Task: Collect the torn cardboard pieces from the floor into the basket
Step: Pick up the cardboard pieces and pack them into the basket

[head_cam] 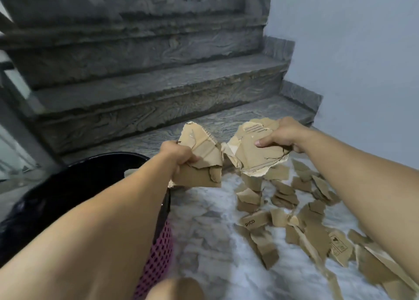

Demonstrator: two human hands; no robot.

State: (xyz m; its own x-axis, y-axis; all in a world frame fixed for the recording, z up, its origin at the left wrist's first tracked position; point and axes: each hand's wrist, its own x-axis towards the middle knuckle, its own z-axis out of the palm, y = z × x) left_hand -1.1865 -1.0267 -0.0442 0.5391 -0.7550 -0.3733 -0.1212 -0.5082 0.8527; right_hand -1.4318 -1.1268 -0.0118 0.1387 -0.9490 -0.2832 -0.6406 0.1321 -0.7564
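Note:
My left hand (178, 156) grips a bunch of torn cardboard pieces (199, 161) above the right rim of the basket. My right hand (283, 135) holds another torn cardboard piece (251, 152) just to the right, above the floor. The two bundles almost touch. The pink mesh basket (158, 250), lined with a black bag (74, 186), stands at the lower left, partly hidden by my left forearm. Several more torn brown pieces (299, 216) lie scattered on the marble floor at the right, one printed "PICO" (254, 222).
Grey stone stairs (147, 84) rise straight ahead. A pale blue wall (351, 61) closes the right side. A railing post (20, 123) stands at the far left. My knee (179, 288) shows at the bottom edge. White marble floor (208, 220) lies between basket and scraps.

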